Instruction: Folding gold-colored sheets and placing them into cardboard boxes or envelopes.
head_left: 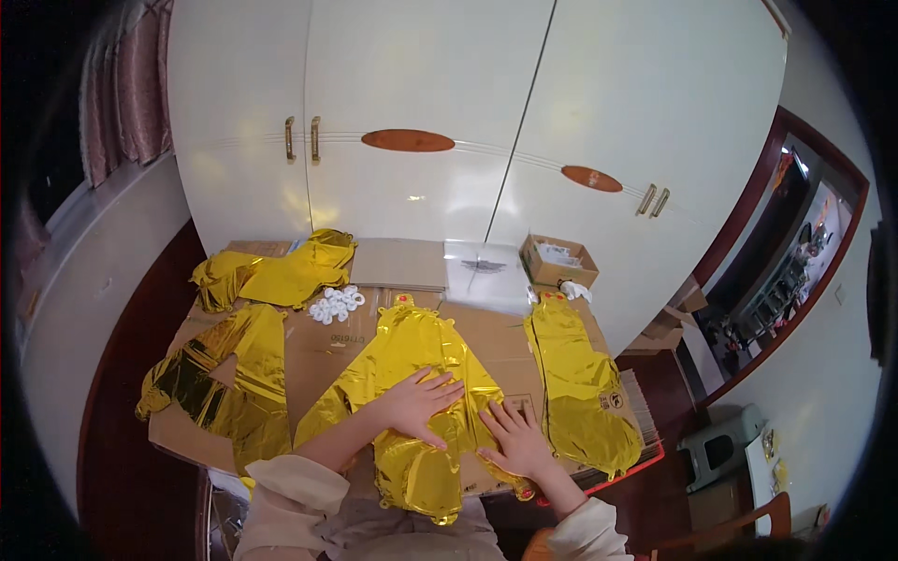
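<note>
A flat gold foil balloon (418, 341) lies in front of me on the cardboard-covered table. My left hand (423, 405) rests on its middle, palm down with the fingers spread. Against its right side lies my right hand (513, 438), also flat with fingers apart. More uninflated gold foil balloons lie around it: a long stack (575, 383) on the right, an angular one (234, 374) on the left and a crumpled pile (290, 269) at the far left. A small heap of white ribbon rolls (337, 304) sits beyond my left hand.
At the back of the cardboard (327, 351) stand a small open carton (559, 260) and a clear plastic bag (486, 276). White wardrobe doors (421, 75) rise right behind the table. A grey stool (720, 447) is on the floor to the right, near a wooden chair (748, 528).
</note>
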### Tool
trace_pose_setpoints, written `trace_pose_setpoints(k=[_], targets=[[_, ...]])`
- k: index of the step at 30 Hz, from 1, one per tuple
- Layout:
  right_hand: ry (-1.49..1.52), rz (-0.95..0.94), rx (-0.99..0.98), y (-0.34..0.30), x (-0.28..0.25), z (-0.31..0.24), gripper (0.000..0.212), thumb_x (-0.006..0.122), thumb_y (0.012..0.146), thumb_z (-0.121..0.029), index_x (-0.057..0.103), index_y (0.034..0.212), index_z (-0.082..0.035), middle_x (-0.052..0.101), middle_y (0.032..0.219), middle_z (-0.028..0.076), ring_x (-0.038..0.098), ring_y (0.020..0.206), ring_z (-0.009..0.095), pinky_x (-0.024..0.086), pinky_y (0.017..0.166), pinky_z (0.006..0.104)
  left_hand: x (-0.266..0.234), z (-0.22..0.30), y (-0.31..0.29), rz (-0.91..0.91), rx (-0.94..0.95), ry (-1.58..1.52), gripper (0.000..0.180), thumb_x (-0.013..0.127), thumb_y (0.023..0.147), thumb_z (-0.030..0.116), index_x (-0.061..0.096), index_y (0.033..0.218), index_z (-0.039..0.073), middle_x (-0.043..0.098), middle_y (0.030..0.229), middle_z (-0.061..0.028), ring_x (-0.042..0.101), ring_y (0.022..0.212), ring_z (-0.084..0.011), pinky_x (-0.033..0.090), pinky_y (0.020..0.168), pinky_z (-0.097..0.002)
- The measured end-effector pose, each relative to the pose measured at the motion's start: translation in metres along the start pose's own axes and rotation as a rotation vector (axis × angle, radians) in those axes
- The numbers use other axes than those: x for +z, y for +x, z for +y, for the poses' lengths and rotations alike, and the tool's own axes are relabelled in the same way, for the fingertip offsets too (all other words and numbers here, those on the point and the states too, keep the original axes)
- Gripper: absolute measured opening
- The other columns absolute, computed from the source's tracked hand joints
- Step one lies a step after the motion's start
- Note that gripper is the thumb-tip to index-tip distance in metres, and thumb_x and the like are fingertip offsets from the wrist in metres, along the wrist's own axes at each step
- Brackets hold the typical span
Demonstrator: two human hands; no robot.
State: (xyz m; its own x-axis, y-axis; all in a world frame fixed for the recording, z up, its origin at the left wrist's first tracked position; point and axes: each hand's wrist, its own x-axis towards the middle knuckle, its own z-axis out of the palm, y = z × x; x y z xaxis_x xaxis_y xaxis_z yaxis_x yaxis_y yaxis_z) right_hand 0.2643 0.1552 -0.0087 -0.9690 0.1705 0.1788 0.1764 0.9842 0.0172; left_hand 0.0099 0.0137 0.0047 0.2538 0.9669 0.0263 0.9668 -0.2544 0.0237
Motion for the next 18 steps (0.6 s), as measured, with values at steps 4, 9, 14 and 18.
trace_pose_setpoints(k=[4,9,14,18], targets=[[0.012,-0.011,-0.018,-0.009,-0.012,-0.011,0.072,0.05,0.091,-0.06,0.043,0.146,-0.014,0.04,0.152,0.014,0.036,0.141,0.036,0.024,0.113,0.0574,-0.003,0.011,-0.005,-0.019,0.013,-0.014,0.115,0.047,0.076,0.085,0.024,0.152,0.002,0.026,0.159,-0.0134,0.022,0.148,-0.0306,0.014,0.119,-0.0531],[0.182,0.108,0.178,-0.017,-0.027,-0.014,0.071,0.068,0.084,-0.041,0.045,0.14,-0.005,0.045,0.142,0.022,0.044,0.129,0.042,0.036,0.107,0.0498,-0.005,0.009,0.002,-0.001,0.021,-0.027,0.118,0.047,0.075,0.085,0.024,0.151,-0.002,0.025,0.159,-0.0179,0.022,0.148,-0.0322,0.013,0.12,-0.0519],[0.235,0.095,0.394,-0.035,-0.033,-0.025,0.073,0.077,0.076,-0.027,0.044,0.136,-0.003,0.05,0.126,0.025,0.052,0.115,0.043,0.045,0.096,0.051,0.0,0.008,0.008,0.025,0.004,-0.054,0.12,0.047,0.076,0.085,0.023,0.15,-0.006,0.023,0.158,-0.0225,0.021,0.148,-0.0329,0.011,0.12,-0.0504],[0.423,-0.038,0.577,-0.037,-0.038,-0.024,0.075,0.075,0.077,-0.022,0.037,0.139,-0.003,0.051,0.123,0.029,0.056,0.107,0.048,0.048,0.089,0.0514,-0.002,0.011,0.007,0.003,-0.016,0.004,0.119,0.046,0.076,0.086,0.024,0.15,-0.005,0.023,0.158,-0.0218,0.019,0.148,-0.0332,0.011,0.12,-0.0505]])
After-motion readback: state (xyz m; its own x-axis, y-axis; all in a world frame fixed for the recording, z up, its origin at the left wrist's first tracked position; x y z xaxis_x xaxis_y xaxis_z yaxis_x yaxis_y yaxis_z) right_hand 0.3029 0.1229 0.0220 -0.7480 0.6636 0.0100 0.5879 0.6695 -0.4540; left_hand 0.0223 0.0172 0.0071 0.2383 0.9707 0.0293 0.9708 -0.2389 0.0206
